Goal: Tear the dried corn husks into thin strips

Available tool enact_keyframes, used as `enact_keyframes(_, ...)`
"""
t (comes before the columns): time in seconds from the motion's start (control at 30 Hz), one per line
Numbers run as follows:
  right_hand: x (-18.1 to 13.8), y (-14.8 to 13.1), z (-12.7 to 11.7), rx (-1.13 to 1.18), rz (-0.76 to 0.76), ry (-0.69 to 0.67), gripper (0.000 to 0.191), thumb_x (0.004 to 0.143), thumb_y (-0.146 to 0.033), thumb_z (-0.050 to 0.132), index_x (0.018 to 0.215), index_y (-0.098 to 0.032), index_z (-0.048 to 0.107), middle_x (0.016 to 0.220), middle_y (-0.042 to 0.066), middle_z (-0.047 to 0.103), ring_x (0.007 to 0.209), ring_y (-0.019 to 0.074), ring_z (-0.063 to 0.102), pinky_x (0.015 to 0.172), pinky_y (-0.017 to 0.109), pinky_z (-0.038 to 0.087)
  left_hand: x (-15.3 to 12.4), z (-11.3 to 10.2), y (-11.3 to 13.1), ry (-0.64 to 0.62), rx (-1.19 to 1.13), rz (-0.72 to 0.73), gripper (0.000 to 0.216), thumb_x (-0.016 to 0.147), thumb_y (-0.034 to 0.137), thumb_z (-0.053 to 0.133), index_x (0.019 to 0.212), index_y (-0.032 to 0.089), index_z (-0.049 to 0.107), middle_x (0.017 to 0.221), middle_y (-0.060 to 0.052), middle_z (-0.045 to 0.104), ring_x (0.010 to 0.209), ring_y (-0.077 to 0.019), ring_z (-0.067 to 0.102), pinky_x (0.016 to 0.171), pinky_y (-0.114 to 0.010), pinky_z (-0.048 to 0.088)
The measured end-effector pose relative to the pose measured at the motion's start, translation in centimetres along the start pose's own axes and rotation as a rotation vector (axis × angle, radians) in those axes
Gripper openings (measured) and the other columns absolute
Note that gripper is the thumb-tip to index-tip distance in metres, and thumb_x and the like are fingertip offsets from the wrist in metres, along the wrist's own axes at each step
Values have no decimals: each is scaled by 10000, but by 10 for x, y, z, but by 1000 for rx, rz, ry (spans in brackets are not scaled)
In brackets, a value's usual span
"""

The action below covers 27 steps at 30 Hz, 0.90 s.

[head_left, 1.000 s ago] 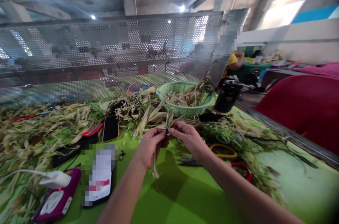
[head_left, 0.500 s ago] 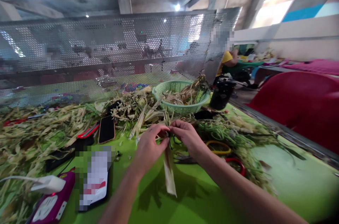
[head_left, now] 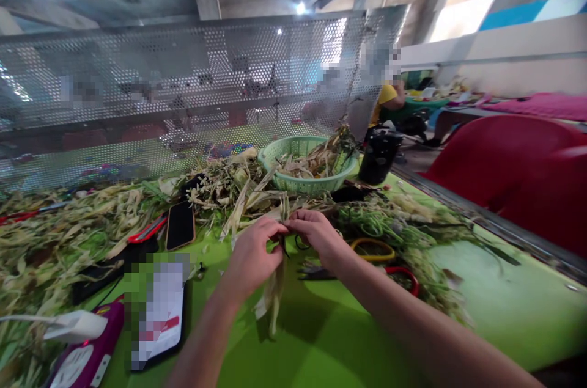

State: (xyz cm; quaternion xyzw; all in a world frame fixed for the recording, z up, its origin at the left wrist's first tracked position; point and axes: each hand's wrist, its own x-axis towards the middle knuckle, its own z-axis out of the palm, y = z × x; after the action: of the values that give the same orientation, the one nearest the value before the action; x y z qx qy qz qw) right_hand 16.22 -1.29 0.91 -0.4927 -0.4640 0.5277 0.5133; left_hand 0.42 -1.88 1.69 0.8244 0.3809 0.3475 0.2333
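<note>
Held upright over the green table (head_left: 298, 363) is a dried husk strip (head_left: 274, 296), pale and leaf-like, probably corn. My left hand (head_left: 257, 253) pinches it from the left, thumb and fingers closed near its upper part. My right hand (head_left: 318, 238) meets it from the right, fingertips pressed together at the same spot. A thin dark cord (head_left: 300, 244) loops out beside the right fingers; its ends are hidden. The strip's lower end hangs loose below the hands. Partly behind the right wrist lie scissor blades (head_left: 316, 272), with a yellow handle loop (head_left: 375, 248) and a red one (head_left: 406, 278).
Dried husks (head_left: 105, 217) heap across the left side. A green basket (head_left: 307, 185) of husks and a black canister (head_left: 380, 154) stand at the back, before a perforated metal screen (head_left: 183, 82). Two phones (head_left: 180, 226) and a purple power strip (head_left: 103, 339) lie left. A red chair (head_left: 513, 180) is right.
The husk strip's hanging end has swung left and now shows wider, with a second flap. Both hands stay together at the same grip. The view has shifted slightly.
</note>
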Motion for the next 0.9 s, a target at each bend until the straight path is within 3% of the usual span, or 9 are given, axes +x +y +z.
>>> enact_keyframes(0.17, 0, 1, 0, 5, 11, -3, 201, 613, -279, 671, 540, -167, 521, 462, -64, 411, 442, 62, 298, 443, 242, 180, -1, -6, 1, -91, 81, 52, 327, 744, 72, 570, 989, 255, 684, 1025, -16, 672, 950, -193, 601, 880, -344, 463)
enact_keyframes(0.3, 1, 3, -1, -28, 19, -3, 194, 624, -287, 674, 554, -161, 545, 473, -54, 438, 444, 63, 303, 442, 244, 168, -1, -8, -1, -92, 89, 69, 266, 786, 104, 591, 985, 258, 677, 1049, -8, 680, 979, -191, 602, 910, -350, 441)
enact_keyframes(0.47, 3, 5, 0, -9, 27, -31, 196, 627, -294, 664, 555, -163, 537, 474, -61, 406, 451, 64, 292, 450, 239, 165, 0, -4, -6, -57, 37, 47, 98, 838, 173, 570, 865, 219, 653, 912, -11, 651, 872, -170, 588, 803, -306, 442)
enact_keyframes(0.57, 2, 6, 0, 7, 37, -40, 176, 617, -285, 650, 565, -161, 536, 494, -55, 418, 459, 66, 299, 453, 239, 162, 2, 1, -10, -5, -141, -28, 77, 854, 233, 558, 845, 197, 624, 873, -18, 611, 819, -155, 562, 745, -275, 433)
enact_keyframes(0.77, 0, 5, 2, 23, 64, -73, 224, 617, -310, 677, 561, -171, 512, 485, -71, 374, 442, 60, 239, 452, 247, 119, 4, 11, -18, 138, -684, -323, 230, 835, 385, 579, 873, 159, 586, 695, 24, 506, 633, -98, 455, 597, -219, 377)
enact_keyframes(0.9, 0, 6, 3, 39, 70, -87, 203, 620, -314, 668, 573, -170, 533, 519, -50, 430, 460, 68, 266, 449, 242, 132, 4, 16, -17, 180, -884, -391, 283, 786, 427, 630, 810, 151, 570, 681, 30, 527, 556, -69, 426, 538, -210, 338)
